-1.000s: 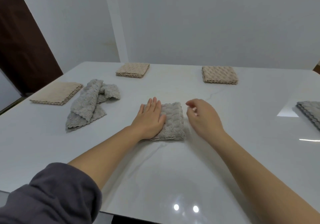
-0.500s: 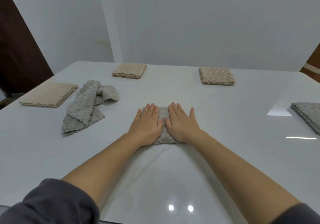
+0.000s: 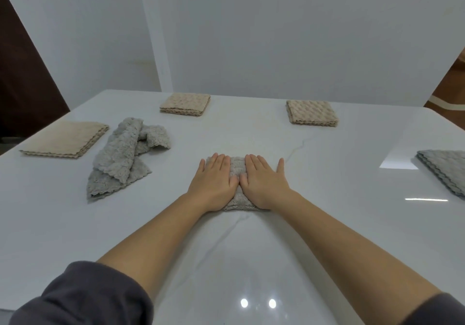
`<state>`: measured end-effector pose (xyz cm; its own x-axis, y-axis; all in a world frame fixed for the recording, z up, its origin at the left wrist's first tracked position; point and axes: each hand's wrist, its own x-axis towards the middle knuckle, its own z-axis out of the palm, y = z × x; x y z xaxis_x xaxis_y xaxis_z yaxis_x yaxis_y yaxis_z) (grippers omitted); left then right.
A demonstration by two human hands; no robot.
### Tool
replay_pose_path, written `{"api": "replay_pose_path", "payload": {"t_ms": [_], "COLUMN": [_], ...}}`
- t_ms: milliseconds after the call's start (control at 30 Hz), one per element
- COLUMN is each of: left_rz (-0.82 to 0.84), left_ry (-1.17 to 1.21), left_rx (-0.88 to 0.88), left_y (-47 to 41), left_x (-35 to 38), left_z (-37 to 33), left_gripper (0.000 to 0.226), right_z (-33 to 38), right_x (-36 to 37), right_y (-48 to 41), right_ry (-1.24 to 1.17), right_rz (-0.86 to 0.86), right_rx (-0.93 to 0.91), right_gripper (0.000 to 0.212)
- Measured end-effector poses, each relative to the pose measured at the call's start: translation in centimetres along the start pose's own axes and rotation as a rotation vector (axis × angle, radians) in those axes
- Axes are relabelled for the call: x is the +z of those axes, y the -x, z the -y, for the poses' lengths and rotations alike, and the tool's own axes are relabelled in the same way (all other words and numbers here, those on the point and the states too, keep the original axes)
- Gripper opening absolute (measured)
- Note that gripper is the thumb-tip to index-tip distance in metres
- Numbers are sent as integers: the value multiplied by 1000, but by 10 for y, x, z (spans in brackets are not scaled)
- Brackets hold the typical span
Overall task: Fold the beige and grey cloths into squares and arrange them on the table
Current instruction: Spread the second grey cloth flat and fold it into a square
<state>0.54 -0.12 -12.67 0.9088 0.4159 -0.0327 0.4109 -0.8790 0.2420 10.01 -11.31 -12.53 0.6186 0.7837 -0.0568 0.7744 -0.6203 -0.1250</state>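
Because a plush cloth folded several layers deep tends to spring back open, both hands lie flat on the folded grey cloth (image 3: 235, 169) near the middle of the bench (image 3: 327, 211), most likely pressing it down to set the creases. The left hand (image 3: 214, 183) covers its left half and the right hand (image 3: 264, 181) its right half, with the thumbs almost touching. The fingers of each are straight and grip nothing, only bearing down. Just a strip of the cloth shows between them, plus its near edge by the wrists. Finished squares sit well apart around the bench, probably spaced out as the arrangement: a far-left beige square (image 3: 185, 104), a far-right beige square (image 3: 312, 112), a left-edge beige square (image 3: 65, 138) and a grey square (image 3: 445, 171) at the right edge. Just beside the left-edge one lies a crumpled grey cloth (image 3: 120, 156), which looks like the last piece to fold.
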Motion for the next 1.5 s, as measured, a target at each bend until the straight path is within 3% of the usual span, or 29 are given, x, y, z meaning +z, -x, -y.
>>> {"api": "replay_pose_path", "payload": {"t_ms": [567,633,700,800,867,933,1033,1133,1300,1500], "left_rz": [-31,-120,-178,-156,-179,-199,-224,-155,-36,-30], "left_ry": [32,113,143,-120,-207,-129,34,63,11,12], "left_rx": [2,65,242,418,285,99,20,26,-101,-104], "left_y": [2,9,23,46,51,56,64,70,68,68], "left_x": [0,-3,-11,-27,-38,-47,-46,-28,4,8], "left_z": [0,6,18,51,75,86,60,17,-11,-8], "left_gripper": [61,65,77,94,94,82,62,60,65,66], "right_z": [-1,-1,-5,-13,-16,-16,-10,1,8,6], "right_x": [-1,-5,-10,-25,-36,-46,-46,-33,-9,-3], "right_y": [1,5,12,35,49,61,69,66,54,53], "right_ry": [-38,-57,-64,42,114,146,101,-33,-34,-4], "right_rz": [-1,-10,-30,-132,-235,-304,-360,-228,42,48], "right_rx": [10,14,21,42,73,89,53,-37,-160,-139], "right_gripper": [61,61,60,47,47,49,42,48,62,62]}}
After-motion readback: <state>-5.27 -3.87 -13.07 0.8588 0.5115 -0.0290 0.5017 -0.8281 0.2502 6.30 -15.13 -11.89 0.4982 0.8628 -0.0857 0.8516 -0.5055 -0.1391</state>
